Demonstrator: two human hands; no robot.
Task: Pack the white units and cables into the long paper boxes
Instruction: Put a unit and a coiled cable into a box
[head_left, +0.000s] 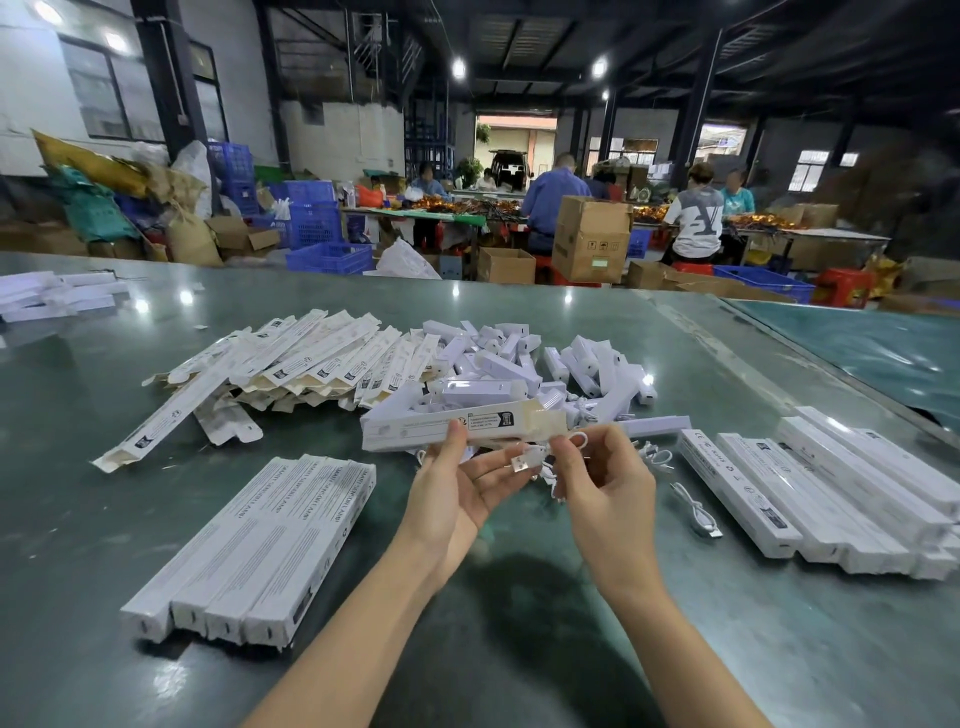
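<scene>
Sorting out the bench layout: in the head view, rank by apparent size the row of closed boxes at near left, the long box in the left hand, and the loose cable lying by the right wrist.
1. Row of closed boxes
2. Held long box
3. Loose cable

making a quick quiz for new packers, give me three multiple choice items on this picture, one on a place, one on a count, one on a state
1. Where do the loose white units lie?
A. piled at the middle of the table, beyond the hands
B. in a blue crate
C. on the floor

2. How many closed boxes lie side by side in the row at the near left?
A. one
B. four
C. nine

3. What is the left hand doing?
A. lying flat on the table
B. holding a long paper box, thumb on its face
C. gripping a stool

Answers:
1 A, the units are heaped on the green table right of the pile of empty boxes.
2 B, four box ends show at the near edge of the row.
3 B, the long paper box rests on its fingers, while the right hand pinches a white cable.
</scene>
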